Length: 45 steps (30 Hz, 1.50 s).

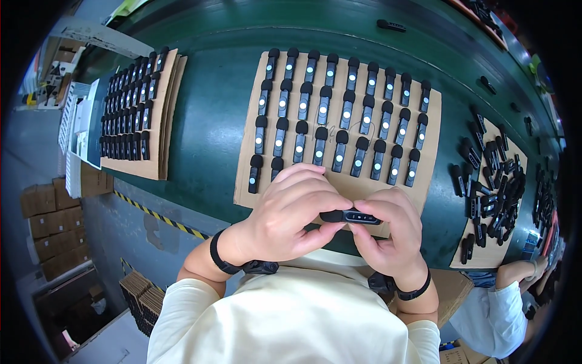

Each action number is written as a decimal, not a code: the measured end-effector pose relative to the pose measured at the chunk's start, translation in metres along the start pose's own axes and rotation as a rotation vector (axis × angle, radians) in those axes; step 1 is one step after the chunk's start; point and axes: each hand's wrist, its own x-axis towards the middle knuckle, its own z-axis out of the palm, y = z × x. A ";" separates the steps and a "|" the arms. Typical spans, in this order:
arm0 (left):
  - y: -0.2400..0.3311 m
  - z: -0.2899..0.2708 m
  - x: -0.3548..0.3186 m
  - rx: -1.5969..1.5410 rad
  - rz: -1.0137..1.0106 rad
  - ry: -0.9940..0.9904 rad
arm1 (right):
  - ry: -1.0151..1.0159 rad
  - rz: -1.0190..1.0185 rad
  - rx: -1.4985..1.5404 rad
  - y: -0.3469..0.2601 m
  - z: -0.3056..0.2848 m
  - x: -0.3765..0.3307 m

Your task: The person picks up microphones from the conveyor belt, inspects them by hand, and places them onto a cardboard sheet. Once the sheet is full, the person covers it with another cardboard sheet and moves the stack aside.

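Observation:
Between both hands, just beyond the front of my body, is a small black clip-on microphone (359, 216). It lies sideways, its dark foam end toward my left hand (288, 209), with small marks or buttons along the side facing up. My left thumb and fingers pinch the foam end, while my right hand (391, 227) pinches the other end. Under and beyond my hands, a cardboard sheet (431, 121) carries rows of similar microphones (323, 109), each with a foam top and a pale round dot. My left hand covers part of the nearest row.
A stack of cardboard sheets (173, 115) with more microphones stands on the green table (209, 103) at left. On the right, loose microphones (497, 194) lie heaped on another cardboard sheet (464, 252). A co-worker's arm (515, 273) reaches in there. Cartons (57, 221) are piled at lower left.

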 end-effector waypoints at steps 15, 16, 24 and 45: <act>-0.005 0.006 -0.004 -0.025 -0.088 -0.072 | -0.006 0.098 0.211 -0.004 -0.003 -0.001; -0.006 0.007 -0.005 -0.026 -0.101 -0.080 | -0.006 0.099 0.209 -0.004 -0.003 -0.002; -0.012 -0.015 -0.018 0.039 -0.173 -0.092 | -0.063 0.194 0.059 0.005 0.008 -0.021; -0.031 -0.080 -0.024 0.305 -0.256 0.116 | -0.287 -0.003 -0.418 0.021 0.044 -0.042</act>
